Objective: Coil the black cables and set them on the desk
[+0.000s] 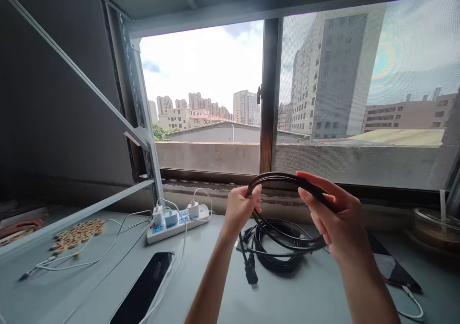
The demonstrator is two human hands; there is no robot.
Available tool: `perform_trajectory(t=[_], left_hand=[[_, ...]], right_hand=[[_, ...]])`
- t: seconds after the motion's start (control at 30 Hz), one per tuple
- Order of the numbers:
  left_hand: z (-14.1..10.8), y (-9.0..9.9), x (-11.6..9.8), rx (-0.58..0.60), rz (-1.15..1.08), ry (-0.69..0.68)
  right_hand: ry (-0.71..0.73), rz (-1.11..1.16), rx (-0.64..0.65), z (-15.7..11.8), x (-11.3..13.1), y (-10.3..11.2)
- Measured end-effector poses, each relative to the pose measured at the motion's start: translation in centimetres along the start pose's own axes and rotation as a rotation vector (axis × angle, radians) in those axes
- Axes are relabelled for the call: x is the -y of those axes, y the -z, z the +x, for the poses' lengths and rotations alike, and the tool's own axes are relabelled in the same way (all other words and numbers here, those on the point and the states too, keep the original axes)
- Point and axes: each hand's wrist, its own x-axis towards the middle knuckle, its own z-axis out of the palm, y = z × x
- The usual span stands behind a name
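Observation:
Between my two hands a black power cable (275, 176) is held up in a loose coil above the table. My left hand (242, 206) pinches the left side of the loops, thumb on top. Over on the right side, my right hand (334, 214) is closed round the same loops, its thumb and index finger along the cable. A black plug end (250, 272) hangs below my left hand, close to the tabletop. Behind and below the held loops lies another black coiled cable (280, 264) on the table, partly hidden by them.
A white power strip (176, 228) with several chargers stands by the window wall. A phone (143, 290) lies front left, a dark tablet-like device (391, 266) at right. White cables (108, 252) and small wooden pieces (77, 233) are at left, a lidded cup (434, 228) far right.

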Motion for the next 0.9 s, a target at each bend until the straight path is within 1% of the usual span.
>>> perform_trajectory(t=[0.1, 0.23, 0.33, 0.37, 0.4, 0.43, 0.5, 0.53, 0.57, 0.6, 0.67, 0.7, 0.73, 0.77, 0.83, 0.9], left_hand=[[0.1, -1.5, 0.9, 0.140, -0.094, 0.142], [-0.5, -3.7, 2.1, 0.221, -0.157, 0.291], [-0.7, -4.6, 3.1, 0.333, -0.160, 0.394], [-0.7, -4.8, 3.3, 0.360, -0.156, 0.401], [-0.7, -4.9, 3.5, 0.359, -0.133, 0.376], [-0.6, -4.9, 3.6, 0.319, -0.088, 0.321], [-0.6, -4.7, 3.4, 0.195, 0.032, 0.186], [-0.6, -4.5, 3.2, 0.176, 0.076, 0.157], [-0.7, -4.3, 3.0, 0.213, 0.097, 0.162], [-0.8, -4.1, 2.8, 0.306, 0.095, 0.195], [-1.1, -3.7, 2.4, 0.560, 0.047, 0.271], [-1.2, -3.6, 2.3, 0.646, 0.024, 0.290], [-1.3, -3.4, 2.3, 0.683, 0.009, 0.294], [-1.4, -3.2, 2.3, 0.685, 0.002, 0.296], [-1.4, -2.9, 2.3, 0.631, -0.017, 0.292], [-1.2, -2.6, 2.2, 0.576, -0.051, 0.250]], right_hand=[[0.106, 0.117, -0.169, 0.4, -0.7, 0.0], [0.189, 0.209, -0.285, 0.0, -1.2, -1.1], [0.234, 0.210, -0.371, -0.3, -1.0, -1.5], [0.236, 0.205, -0.392, -0.3, -0.9, -1.4], [0.232, 0.199, -0.408, -0.3, -0.9, -1.4], [0.229, 0.195, -0.420, -0.3, -0.9, -1.3], [0.229, 0.189, -0.430, -0.3, -0.8, -1.3], [0.231, 0.189, -0.431, -0.4, -0.8, -1.4], [0.237, 0.192, -0.426, -0.6, -0.7, -1.5], [0.243, 0.196, -0.411, -0.8, -0.7, -1.6], [0.253, 0.188, -0.360, -1.4, -0.5, -2.0], [0.263, 0.176, -0.335, -1.7, -0.4, -2.1], [0.277, 0.160, -0.312, -2.0, -0.4, -2.2], [0.294, 0.143, -0.292, -2.2, -0.3, -2.1], [0.341, 0.130, -0.253, -2.4, -0.3, -1.8], [0.397, 0.158, -0.208, -2.2, -0.4, -1.3]])
